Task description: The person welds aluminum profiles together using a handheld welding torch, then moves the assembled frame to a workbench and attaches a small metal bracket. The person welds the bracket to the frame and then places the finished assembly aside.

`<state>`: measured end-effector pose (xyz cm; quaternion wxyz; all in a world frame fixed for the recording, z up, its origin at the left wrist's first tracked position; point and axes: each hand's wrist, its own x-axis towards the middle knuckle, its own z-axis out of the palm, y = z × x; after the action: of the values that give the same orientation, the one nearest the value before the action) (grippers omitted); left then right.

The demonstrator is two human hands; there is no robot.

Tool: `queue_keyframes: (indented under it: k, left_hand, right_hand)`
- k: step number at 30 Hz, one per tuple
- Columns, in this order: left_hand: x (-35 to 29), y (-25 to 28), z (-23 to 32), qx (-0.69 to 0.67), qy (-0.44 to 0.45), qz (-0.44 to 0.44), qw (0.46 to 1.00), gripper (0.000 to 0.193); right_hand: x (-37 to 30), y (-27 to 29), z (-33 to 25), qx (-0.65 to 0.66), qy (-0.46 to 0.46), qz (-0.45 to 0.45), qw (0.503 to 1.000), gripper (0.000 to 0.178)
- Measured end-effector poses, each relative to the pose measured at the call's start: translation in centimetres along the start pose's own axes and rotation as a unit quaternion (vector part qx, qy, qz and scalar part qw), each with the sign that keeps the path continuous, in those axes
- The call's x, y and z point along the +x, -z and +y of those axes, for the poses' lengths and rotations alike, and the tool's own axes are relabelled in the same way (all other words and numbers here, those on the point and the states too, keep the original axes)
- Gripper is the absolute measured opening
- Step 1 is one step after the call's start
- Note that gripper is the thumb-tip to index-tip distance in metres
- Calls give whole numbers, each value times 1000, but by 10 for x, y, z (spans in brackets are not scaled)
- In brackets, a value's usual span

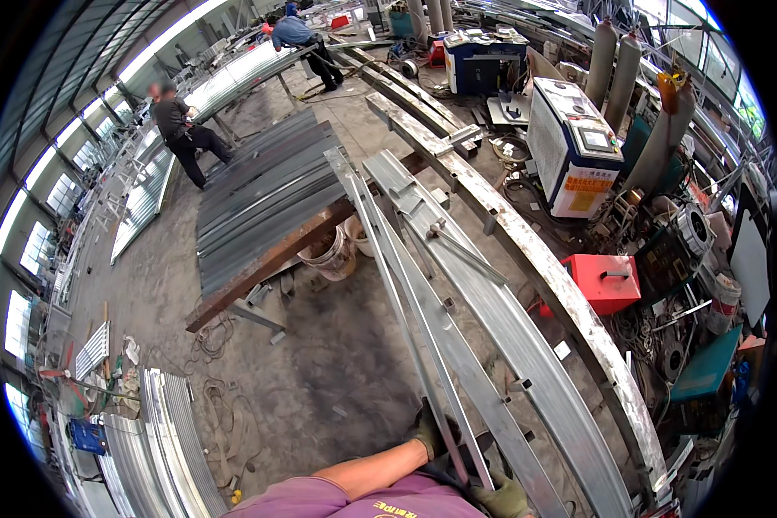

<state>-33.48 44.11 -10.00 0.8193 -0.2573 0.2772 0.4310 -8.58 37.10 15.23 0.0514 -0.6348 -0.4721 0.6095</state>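
Note:
Long narrow steel bars (403, 319) run from beside my body up to the edge of a stack of dark metal sheets. My left hand (428, 433), in a dark work glove, is closed around one bar near its close end. Low at the frame's edge, my right hand (502, 498), in an olive glove, grips the bars' near end; part of its fingers is hidden. Just right of them lies a wide galvanized steel channel (492, 324) with small brackets and a short crosspiece on it.
A rusty beam (272, 263) supports the sheet stack (263, 190), with a bucket (330, 255) below. Right stand a long pale beam (527, 242), a red box (600, 283), a white machine (570, 151) and gas cylinders (622, 82). Two people (181, 129) work farther off. Cables (224, 423) trail left.

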Motion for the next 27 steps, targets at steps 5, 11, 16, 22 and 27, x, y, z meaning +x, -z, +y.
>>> queue_keyframes:
  k: [5,11,16,22,27]
  left_hand:
    - [-28,-31,-2,7,8,-100,995,51]
    - [-3,19,17,-158,166,-173,958,31]
    - [-33,-4,21,-76,94,-46,992,27]
    - [-16,15,78,180,82,-180,964,29]
    - [-15,4,91,188,93,-230,950,27]
  right_hand:
    - [34,31,33,-71,-57,12,996,74]
    - [71,81,36,-216,-98,28,971,57]
    - [123,82,89,-238,-63,83,966,26]
    - [132,49,81,-245,-75,134,957,23]
    - [146,28,81,-249,-80,159,952,24]
